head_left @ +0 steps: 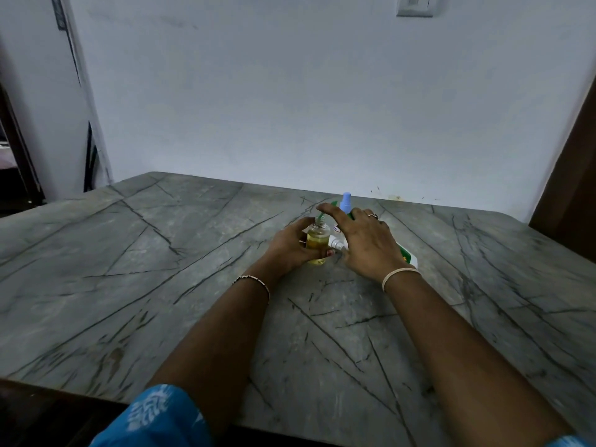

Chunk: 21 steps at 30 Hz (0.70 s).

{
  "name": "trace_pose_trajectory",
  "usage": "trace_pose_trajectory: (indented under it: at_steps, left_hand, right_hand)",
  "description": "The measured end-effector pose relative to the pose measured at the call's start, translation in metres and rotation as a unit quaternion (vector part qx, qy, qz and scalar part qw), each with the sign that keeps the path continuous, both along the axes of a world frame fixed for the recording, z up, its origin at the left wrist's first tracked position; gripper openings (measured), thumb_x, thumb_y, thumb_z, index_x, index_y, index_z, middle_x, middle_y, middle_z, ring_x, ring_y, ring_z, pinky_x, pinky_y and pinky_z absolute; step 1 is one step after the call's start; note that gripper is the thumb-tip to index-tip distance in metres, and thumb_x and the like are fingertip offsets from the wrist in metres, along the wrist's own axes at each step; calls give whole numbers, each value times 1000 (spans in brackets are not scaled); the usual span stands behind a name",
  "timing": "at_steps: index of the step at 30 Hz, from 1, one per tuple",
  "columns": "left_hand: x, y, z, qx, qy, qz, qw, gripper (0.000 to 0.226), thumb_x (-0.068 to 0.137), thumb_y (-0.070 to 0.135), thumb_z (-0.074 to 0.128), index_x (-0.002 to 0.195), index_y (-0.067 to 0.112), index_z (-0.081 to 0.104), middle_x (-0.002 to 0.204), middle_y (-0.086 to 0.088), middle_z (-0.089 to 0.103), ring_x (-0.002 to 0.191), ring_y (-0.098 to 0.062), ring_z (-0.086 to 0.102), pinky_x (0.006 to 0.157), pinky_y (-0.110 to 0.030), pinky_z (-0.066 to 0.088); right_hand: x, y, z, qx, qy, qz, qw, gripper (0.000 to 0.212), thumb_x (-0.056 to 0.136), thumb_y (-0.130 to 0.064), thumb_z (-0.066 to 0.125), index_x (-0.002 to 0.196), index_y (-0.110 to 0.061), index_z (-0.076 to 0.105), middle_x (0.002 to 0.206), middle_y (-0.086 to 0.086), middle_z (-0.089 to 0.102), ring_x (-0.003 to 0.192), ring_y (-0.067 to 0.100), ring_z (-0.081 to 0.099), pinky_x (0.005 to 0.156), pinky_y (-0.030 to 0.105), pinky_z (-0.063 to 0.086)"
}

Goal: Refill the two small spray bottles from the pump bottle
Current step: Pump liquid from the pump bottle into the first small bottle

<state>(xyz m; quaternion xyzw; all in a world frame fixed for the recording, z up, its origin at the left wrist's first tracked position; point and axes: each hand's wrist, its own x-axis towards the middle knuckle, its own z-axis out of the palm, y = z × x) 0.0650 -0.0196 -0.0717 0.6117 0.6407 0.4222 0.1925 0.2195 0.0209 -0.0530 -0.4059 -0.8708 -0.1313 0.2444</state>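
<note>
Fingers of my left hand [290,246] curl round the uncapped spray bottle [317,238] of yellow liquid, upright on the counter [161,253]. Just beside it my right hand [367,243] lies spread over the pump bottle [407,253] — forefinger straight on its top, green spout at the small neck. Behind stands the blue-capped spray bottle [346,203].

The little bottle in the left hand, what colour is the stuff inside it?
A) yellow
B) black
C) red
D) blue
A: the small bottle that the left hand grips is see-through, and the liquid in it looks yellow.
</note>
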Motion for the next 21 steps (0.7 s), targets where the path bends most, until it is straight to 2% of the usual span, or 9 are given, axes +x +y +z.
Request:
trace_pose_trajectory:
  at_steps: [5,9,14,19,21]
  left_hand:
    - [0,0,1,6,1,-3,1000,82,73,31,80,142,17,38,134,-5,57,114,-20,59,89,-23,42]
    - [-1,0,0,3,-3,-6,1000,83,72,32,80,142,18,38,133,-5,57,114,-19,59,92,-24,43]
    - [0,-1,1,9,-1,-7,1000,80,73,31,80,141,18,39,132,-6,58,113,-20,59,90,-24,43]
    - [0,-1,1,8,-8,-6,1000,82,72,31,80,142,18,38,131,-7,58,112,-21,61,94,-29,47]
    - [0,-1,1,9,-10,-5,1000,85,72,34,81,143,17,37,133,-7,57,113,-20,60,94,-27,46]
  right_hand:
    - [-2,-3,1,-5,13,0,1000,84,77,-14,71,141,-41,24,118,11,53,114,32,48,93,46,43]
    - [-6,-4,2,-3,17,-6,1000,79,76,-11,70,139,-36,29,120,11,53,116,32,48,95,45,42]
    - [-6,-3,1,8,12,-6,1000,79,78,-13,69,140,-36,27,122,12,52,117,32,48,95,45,42]
    - [-3,2,-3,16,4,-10,1000,85,82,-17,68,144,-44,17,125,12,51,117,31,48,96,46,43]
    - [-1,2,-4,17,2,-9,1000,86,83,-17,68,145,-45,15,126,12,50,118,31,47,97,46,42]
